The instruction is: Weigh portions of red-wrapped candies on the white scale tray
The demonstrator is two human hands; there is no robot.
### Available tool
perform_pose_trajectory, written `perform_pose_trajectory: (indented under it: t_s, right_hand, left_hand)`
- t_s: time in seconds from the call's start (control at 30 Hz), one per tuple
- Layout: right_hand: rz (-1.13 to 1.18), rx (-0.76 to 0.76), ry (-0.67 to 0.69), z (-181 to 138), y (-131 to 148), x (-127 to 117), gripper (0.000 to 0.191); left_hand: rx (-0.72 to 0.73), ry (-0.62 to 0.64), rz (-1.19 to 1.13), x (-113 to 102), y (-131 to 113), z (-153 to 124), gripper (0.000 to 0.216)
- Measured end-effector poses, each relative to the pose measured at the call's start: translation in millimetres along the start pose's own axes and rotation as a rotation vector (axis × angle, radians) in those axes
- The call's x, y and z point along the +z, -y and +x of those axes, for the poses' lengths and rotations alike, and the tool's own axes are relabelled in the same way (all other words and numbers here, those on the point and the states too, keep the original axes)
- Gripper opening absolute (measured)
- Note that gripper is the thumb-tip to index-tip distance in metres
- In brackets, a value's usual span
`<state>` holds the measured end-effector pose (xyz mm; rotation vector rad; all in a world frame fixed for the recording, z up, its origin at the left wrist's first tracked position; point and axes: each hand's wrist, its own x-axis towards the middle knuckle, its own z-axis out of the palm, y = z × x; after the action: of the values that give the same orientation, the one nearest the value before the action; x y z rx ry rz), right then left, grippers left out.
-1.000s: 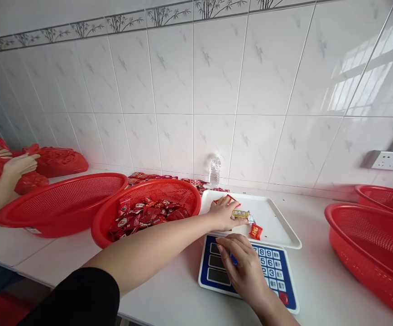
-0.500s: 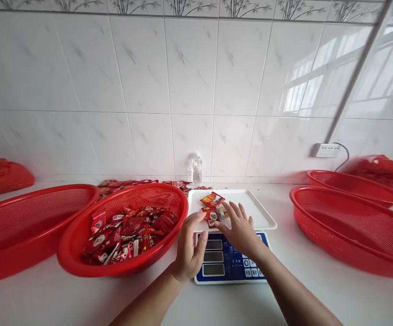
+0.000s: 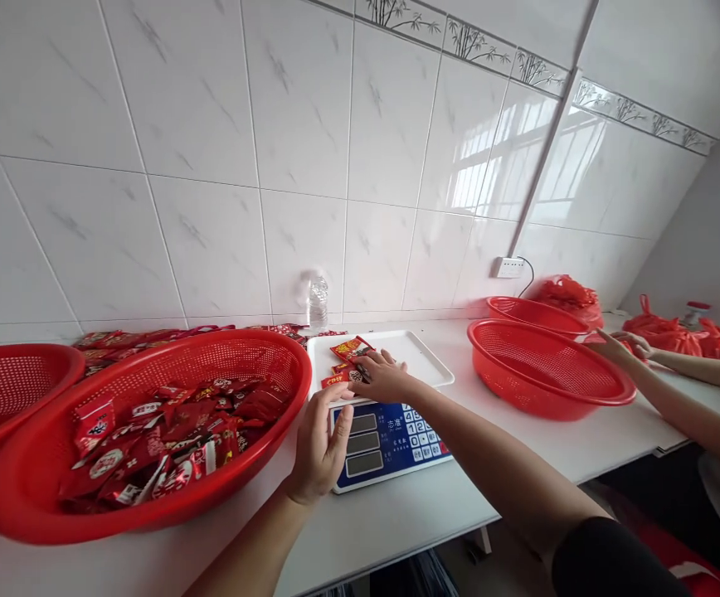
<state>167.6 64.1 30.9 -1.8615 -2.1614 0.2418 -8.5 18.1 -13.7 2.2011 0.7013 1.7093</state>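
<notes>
My right hand (image 3: 386,377) lies over the small red packets (image 3: 351,348) on the white tray of the scale (image 3: 425,352). Its fingers are stretched out and cover part of them; whether they press on the packets I cannot tell. At the tray's front left corner is my left hand (image 3: 319,444), with the thumb apart from the bent fingers and nothing visible in between. Below the tray shows the scale's blue panel (image 3: 397,427) with keys and three display windows. A red basket (image 3: 148,522) full of red and dark red packets stands just left of my left hand.
Another red basket (image 3: 17,356) is at the far left. More packets (image 3: 148,338) lie along the wall, beside a clear plastic bottle (image 3: 318,300). Rightward stand two red baskets (image 3: 547,402), red bags (image 3: 568,300), and another person's arms (image 3: 664,398) by red bags.
The view has swung right, bringing another person's arms and the table edge into sight. My right hand has moved onto the packets; my left hand stays near the tray's corner.
</notes>
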Motion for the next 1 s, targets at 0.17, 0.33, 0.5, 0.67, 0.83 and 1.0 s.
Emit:
perform_pose_trajectory:
  t_s: [0.17, 0.33, 0.5, 0.67, 0.83, 1.0]
  right_hand:
    - [-0.039, 0.029, -0.056, 9.7, 1.2, 1.8, 0.056]
    - [-0.084, 0.046, -0.126, 15.7, -3.6, 4.2, 0.054]
    - [-0.125, 0.035, -0.178, 21.1, -7.0, 4.7, 0.051]
    - [-0.131, 0.010, -0.223, 22.6, -7.5, 6.2, 0.044]
    - [-0.113, 0.042, -0.332, 23.6, -14.7, 1.6, 0.039]
    - [-0.101, 0.184, -0.474, 22.5, -58.7, -29.5, 0.039]
  left_hand:
    - [-0.019, -0.025, -0.001, 0.1, -0.2, -0.4, 0.021]
    - [-0.051, -0.013, -0.001, 0.3, 1.4, -2.3, 0.023]
    - [-0.084, -0.018, -0.015, 0.8, 3.9, -2.9, 0.023]
    - [-0.072, -0.014, 0.010, 1.0, 4.9, -2.6, 0.023]
    - [-0.071, -0.016, 0.034, 0.4, 7.4, -2.4, 0.021]
    - [-0.064, -0.017, 0.017, 0.1, 8.6, -2.7, 0.022]
